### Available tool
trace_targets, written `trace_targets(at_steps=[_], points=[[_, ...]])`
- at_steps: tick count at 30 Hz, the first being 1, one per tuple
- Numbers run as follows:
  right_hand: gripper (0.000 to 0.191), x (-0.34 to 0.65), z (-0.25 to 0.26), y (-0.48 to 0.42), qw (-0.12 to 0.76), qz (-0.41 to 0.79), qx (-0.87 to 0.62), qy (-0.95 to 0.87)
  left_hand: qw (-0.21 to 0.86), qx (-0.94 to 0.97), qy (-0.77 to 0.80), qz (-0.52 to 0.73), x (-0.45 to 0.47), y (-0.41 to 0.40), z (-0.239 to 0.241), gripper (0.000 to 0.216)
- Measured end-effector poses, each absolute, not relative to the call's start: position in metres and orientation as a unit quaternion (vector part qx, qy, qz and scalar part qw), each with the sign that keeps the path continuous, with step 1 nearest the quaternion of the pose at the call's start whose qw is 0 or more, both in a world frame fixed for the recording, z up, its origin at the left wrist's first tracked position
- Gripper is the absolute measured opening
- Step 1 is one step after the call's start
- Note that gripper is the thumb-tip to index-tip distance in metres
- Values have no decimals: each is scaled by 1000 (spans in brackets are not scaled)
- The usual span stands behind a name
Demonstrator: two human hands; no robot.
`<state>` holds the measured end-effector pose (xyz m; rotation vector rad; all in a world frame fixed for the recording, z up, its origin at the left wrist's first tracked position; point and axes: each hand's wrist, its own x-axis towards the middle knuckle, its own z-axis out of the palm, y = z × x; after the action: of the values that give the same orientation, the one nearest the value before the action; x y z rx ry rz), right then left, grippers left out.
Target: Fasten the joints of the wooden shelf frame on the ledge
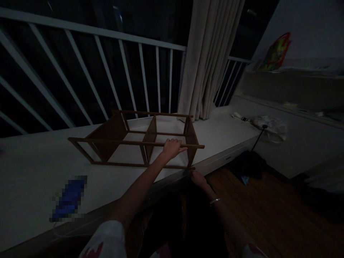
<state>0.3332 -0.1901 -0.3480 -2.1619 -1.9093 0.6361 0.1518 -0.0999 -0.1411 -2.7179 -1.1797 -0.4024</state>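
A brown wooden shelf rack (143,143) lies on its side along the white window ledge (212,138). It has thin rails and several flat panels between them. My left hand (172,147) is closed over its upper near rail, close to the right end, with the thumb pointing right. Below that end, at the ledge's front edge, my right hand (198,178) is closed with its fingers bent. It is next to the tip of the lower rail; the dim light hides what it holds, if anything.
A blurred-out blue item (70,199) lies on the ledge at left, with a pale cord hanging near it. White railing (129,77) and a beige curtain (208,61) stand behind. To the right are a clear plastic bag (270,125), a dark bag (247,165) and wooden floor (258,215).
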Motion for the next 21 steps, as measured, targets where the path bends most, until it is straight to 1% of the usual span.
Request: trace_targets(at_steps=[4, 12, 15, 21], points=[[28, 326, -345, -186, 67, 203, -756, -618, 66, -903, -399, -146, 151, -99, -144, 61], [31, 308, -340, -186, 74, 180, -782, -591, 47, -901, -404, -152, 143, -98, -142, 63], [32, 304, -339, -190, 110, 157, -790, -582, 39, -900, -406, -151, 140, -100, -139, 65], [41, 304, -339, -201, 222, 108, -821, -515, 33, -906, -395, -145, 134, -101, -136, 61]])
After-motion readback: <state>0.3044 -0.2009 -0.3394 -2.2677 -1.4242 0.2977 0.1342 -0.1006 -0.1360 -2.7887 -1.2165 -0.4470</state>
